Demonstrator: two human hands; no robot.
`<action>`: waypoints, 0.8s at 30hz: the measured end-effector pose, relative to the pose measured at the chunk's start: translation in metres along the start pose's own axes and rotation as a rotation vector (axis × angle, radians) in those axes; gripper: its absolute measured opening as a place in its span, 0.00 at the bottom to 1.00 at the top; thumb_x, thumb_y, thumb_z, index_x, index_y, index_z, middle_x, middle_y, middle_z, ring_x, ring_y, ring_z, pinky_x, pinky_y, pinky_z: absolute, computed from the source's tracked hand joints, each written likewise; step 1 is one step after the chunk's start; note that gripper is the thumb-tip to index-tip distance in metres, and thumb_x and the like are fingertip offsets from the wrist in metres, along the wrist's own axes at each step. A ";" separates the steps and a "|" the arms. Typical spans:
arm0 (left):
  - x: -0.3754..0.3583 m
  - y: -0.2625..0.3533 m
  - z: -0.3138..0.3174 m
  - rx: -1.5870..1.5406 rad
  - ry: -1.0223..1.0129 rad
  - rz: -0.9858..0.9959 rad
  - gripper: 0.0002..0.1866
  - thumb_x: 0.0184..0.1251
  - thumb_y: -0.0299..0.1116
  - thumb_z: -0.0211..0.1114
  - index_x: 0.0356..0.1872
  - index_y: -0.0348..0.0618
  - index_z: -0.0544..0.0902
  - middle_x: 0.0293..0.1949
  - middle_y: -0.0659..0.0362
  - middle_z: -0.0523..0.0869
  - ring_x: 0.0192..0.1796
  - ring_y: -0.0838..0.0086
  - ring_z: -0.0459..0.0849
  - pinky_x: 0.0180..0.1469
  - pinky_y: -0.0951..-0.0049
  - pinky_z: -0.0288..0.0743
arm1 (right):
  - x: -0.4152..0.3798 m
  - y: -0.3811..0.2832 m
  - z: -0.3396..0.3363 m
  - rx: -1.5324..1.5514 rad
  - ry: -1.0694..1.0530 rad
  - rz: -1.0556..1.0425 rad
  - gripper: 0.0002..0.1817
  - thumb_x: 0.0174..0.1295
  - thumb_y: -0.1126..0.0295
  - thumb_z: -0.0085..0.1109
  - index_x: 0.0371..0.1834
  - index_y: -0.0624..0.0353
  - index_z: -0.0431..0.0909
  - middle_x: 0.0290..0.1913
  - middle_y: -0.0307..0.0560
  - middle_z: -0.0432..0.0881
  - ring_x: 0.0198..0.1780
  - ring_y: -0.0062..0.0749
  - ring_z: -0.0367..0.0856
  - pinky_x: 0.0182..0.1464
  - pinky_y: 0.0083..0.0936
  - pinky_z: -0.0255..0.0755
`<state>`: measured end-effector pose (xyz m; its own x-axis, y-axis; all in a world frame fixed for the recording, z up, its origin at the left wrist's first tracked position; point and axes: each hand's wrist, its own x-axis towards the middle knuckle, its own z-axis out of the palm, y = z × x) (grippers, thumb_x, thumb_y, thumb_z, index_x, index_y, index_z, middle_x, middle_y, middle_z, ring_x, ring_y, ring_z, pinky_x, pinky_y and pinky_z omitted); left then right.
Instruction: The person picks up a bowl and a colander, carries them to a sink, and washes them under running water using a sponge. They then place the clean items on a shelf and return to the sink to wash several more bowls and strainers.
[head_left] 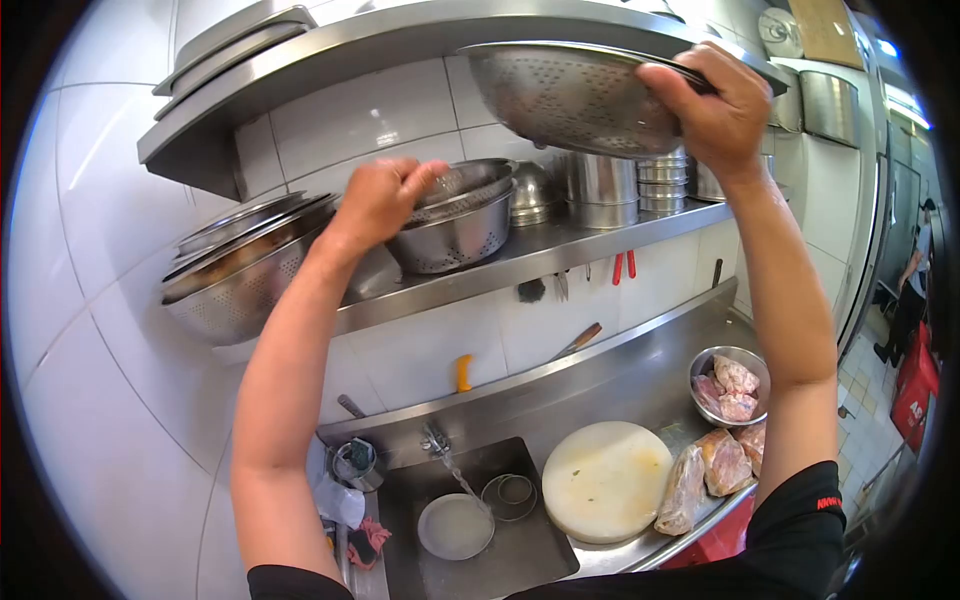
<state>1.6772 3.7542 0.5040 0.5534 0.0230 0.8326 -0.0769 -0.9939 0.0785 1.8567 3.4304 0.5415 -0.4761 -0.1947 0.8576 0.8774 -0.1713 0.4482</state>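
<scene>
My right hand (725,115) grips the rim of a perforated steel colander (570,105), holding it raised and tilted in front of the upper shelf. My left hand (390,205) is closed at the left rim of a stack of steel colanders (455,235) on the lower shelf. Its thumb lies over the rim; the other fingers are partly hidden. Left of my forearm, a larger perforated colander (225,305) holds several nested pans or bowls.
Steel pots (600,190) line the lower shelf (540,255). Below, water runs from a tap (435,440) into a bowl (455,527) in the sink (520,565). A round cutting board (608,480), bagged meat (682,490) and a meat bowl (732,418) occupy the counter. A person (912,270) stands far right.
</scene>
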 end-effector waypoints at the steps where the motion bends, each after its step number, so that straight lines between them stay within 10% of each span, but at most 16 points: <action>1: 0.011 -0.004 -0.004 -0.001 -0.002 0.004 0.25 0.75 0.52 0.65 0.32 0.35 0.87 0.17 0.52 0.71 0.24 0.73 0.66 0.29 0.65 0.67 | -0.001 0.002 -0.011 0.030 0.013 0.013 0.21 0.48 0.56 0.83 0.20 0.60 0.81 0.19 0.42 0.76 0.20 0.26 0.71 0.26 0.24 0.67; 8: 0.062 0.020 -0.054 0.238 0.493 0.046 0.30 0.70 0.59 0.65 0.27 0.37 0.83 0.20 0.50 0.78 0.24 0.63 0.75 0.30 0.62 0.71 | -0.012 0.011 -0.028 0.083 -0.073 -0.088 0.23 0.46 0.54 0.84 0.20 0.59 0.80 0.19 0.41 0.74 0.20 0.27 0.70 0.24 0.23 0.64; 15: 0.076 0.008 -0.096 0.734 0.696 0.435 0.28 0.70 0.60 0.64 0.27 0.41 0.84 0.25 0.54 0.84 0.30 0.55 0.82 0.35 0.60 0.73 | 0.000 -0.004 0.124 0.006 -0.037 -0.363 0.32 0.53 0.35 0.69 0.14 0.50 0.72 0.18 0.36 0.75 0.23 0.33 0.80 0.26 0.29 0.75; 21: 0.059 -0.008 -0.056 0.763 0.751 0.471 0.21 0.69 0.54 0.67 0.25 0.48 0.83 0.24 0.59 0.82 0.29 0.61 0.80 0.34 0.59 0.69 | -0.057 -0.054 0.195 0.147 -0.270 -0.225 0.30 0.59 0.35 0.65 0.19 0.52 0.80 0.23 0.40 0.79 0.30 0.37 0.83 0.33 0.32 0.78; 24: 0.048 -0.021 -0.025 0.644 0.662 0.532 0.20 0.67 0.52 0.69 0.24 0.47 0.81 0.24 0.61 0.82 0.30 0.61 0.80 0.37 0.58 0.69 | -0.063 -0.064 0.174 0.444 -0.881 0.262 0.26 0.68 0.42 0.61 0.33 0.58 0.85 0.39 0.52 0.85 0.47 0.52 0.80 0.53 0.45 0.73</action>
<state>1.6847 3.7790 0.5562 0.0020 -0.5692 0.8222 0.3841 -0.7587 -0.5262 1.8406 3.6220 0.5030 -0.2102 0.6361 0.7424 0.9758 0.1834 0.1192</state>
